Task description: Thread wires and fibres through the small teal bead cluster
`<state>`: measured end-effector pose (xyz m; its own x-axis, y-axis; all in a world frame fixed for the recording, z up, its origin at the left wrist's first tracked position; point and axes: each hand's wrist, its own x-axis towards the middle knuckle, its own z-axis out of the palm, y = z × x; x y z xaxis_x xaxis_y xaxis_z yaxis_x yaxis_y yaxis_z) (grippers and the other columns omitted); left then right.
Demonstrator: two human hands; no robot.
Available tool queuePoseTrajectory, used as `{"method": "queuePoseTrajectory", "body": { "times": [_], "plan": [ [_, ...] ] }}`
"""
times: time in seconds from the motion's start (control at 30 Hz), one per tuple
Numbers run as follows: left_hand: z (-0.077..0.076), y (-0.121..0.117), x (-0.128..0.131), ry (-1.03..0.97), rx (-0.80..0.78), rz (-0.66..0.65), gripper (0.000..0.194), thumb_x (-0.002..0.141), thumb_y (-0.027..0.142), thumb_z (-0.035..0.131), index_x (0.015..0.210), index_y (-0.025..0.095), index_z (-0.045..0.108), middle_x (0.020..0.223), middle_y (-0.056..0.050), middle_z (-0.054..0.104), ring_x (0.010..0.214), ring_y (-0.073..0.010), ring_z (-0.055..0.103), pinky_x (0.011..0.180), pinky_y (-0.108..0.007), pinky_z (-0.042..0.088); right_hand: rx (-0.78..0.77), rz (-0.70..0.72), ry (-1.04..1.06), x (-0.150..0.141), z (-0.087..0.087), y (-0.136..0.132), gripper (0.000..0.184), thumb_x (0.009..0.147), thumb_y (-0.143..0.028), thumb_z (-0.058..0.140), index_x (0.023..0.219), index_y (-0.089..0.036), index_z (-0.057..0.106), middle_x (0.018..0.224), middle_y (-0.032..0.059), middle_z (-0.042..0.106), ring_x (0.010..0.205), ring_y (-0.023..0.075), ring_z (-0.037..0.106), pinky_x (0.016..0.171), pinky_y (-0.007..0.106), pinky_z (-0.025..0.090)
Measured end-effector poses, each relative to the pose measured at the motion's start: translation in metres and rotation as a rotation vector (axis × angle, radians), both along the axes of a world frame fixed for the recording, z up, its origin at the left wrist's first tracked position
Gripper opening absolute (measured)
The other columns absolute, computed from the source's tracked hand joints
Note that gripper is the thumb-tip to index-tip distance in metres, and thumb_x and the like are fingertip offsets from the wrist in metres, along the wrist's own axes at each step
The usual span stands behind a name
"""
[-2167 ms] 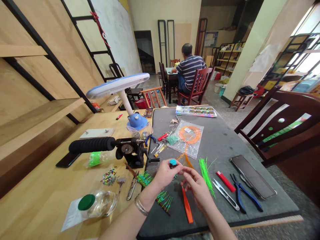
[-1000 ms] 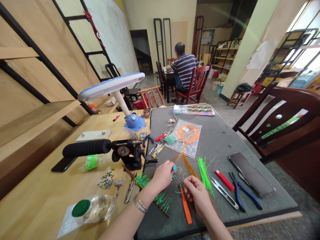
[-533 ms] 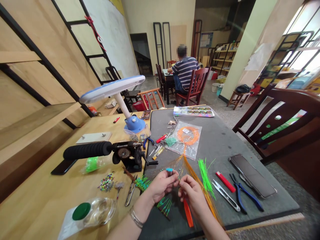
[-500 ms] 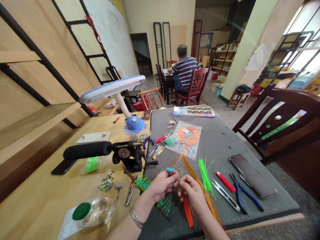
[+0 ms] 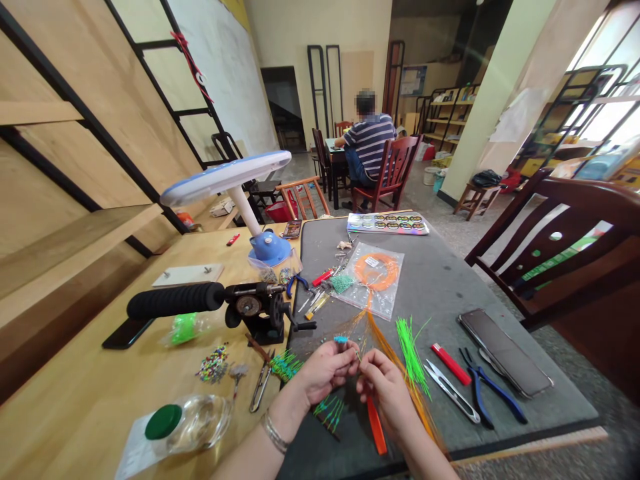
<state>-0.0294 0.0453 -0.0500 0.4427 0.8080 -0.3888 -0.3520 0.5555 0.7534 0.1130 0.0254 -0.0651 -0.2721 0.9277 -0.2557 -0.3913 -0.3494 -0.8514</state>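
My left hand [image 5: 324, 371] is closed in a pinch on a small teal beaded piece [image 5: 341, 341] above the grey mat [image 5: 440, 280]. My right hand [image 5: 383, 390] is closed beside it, pinching thin orange strands [image 5: 395, 363] that fan out toward the right and down. The fingertips of both hands almost touch. An orange-handled tool [image 5: 375, 432] lies on the mat under my right hand. Small teal-tipped pieces [image 5: 330, 408] lie under my left wrist.
Green strands [image 5: 411, 345], a red lighter [image 5: 451, 363], snips [image 5: 450, 392], blue pliers [image 5: 493, 389] and a phone [image 5: 505, 351] lie to the right. A black crank tool [image 5: 250, 307], loose beads [image 5: 215, 363], a green-lidded jar [image 5: 185, 420] and a lamp [image 5: 235, 180] are on the left. A person sits at a far table.
My hands came together from slightly apart and now hold the teal piece and orange strands close. The right hand has risen off the mat toward the left hand.
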Motion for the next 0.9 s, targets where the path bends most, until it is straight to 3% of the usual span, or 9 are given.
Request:
{"method": "queuePoseTrajectory", "body": {
  "times": [0.3, 0.4, 0.57, 0.77, 0.9],
  "plan": [
    [0.004, -0.002, 0.003, 0.087, 0.100, -0.025, 0.030, 0.073, 0.039, 0.070, 0.078, 0.015, 0.052, 0.055, 0.006, 0.048, 0.040, -0.0017, 0.023, 0.040, -0.020, 0.008, -0.013, 0.000, -0.056, 0.000, 0.008, 0.002, 0.035, 0.067, -0.048, 0.072, 0.068, -0.018, 0.053, 0.062, -0.0012, 0.062, 0.044, 0.0078, 0.050, 0.040, 0.017, 0.037],
    [0.009, -0.003, 0.005, 0.207, 0.189, 0.058, 0.026, 0.072, 0.036, 0.070, 0.077, 0.015, 0.056, 0.056, 0.006, 0.048, 0.041, -0.0030, 0.026, 0.041, -0.019, 0.014, 0.006, 0.013, -0.088, 0.003, 0.009, 0.004, 0.036, 0.068, -0.049, 0.072, 0.069, -0.017, 0.054, 0.060, -0.0017, 0.062, 0.042, 0.0064, 0.048, 0.040, 0.017, 0.036],
    [0.016, -0.003, 0.006, 0.441, 0.414, 0.224, 0.011, 0.070, 0.024, 0.067, 0.069, 0.014, 0.063, 0.061, 0.003, 0.055, 0.054, -0.0088, 0.044, 0.053, -0.021, 0.033, 0.024, 0.045, -0.129, 0.008, 0.006, 0.006, 0.036, 0.072, -0.051, 0.068, 0.075, -0.017, 0.058, 0.057, -0.0030, 0.060, 0.039, 0.0054, 0.046, 0.039, 0.017, 0.035],
    [0.022, -0.001, 0.007, 0.524, 0.536, 0.245, 0.010, 0.073, 0.023, 0.063, 0.070, 0.014, 0.065, 0.066, -0.002, 0.064, 0.066, -0.0155, 0.055, 0.065, -0.025, 0.041, 0.071, -0.030, -0.177, 0.013, 0.003, 0.011, 0.042, 0.067, -0.053, 0.071, 0.089, -0.018, 0.063, 0.078, 0.0023, 0.065, 0.051, 0.0109, 0.056, 0.042, 0.021, 0.044],
    [0.024, 0.000, 0.009, 0.582, 0.592, 0.258, 0.011, 0.073, 0.025, 0.063, 0.069, 0.015, 0.064, 0.066, -0.002, 0.063, 0.065, -0.0153, 0.054, 0.064, -0.025, 0.041, 0.106, -0.026, -0.167, 0.013, 0.007, 0.012, 0.039, 0.070, -0.051, 0.070, 0.089, -0.018, 0.063, 0.070, -0.0002, 0.062, 0.051, 0.0106, 0.055, 0.043, 0.021, 0.045]
  ]
}}
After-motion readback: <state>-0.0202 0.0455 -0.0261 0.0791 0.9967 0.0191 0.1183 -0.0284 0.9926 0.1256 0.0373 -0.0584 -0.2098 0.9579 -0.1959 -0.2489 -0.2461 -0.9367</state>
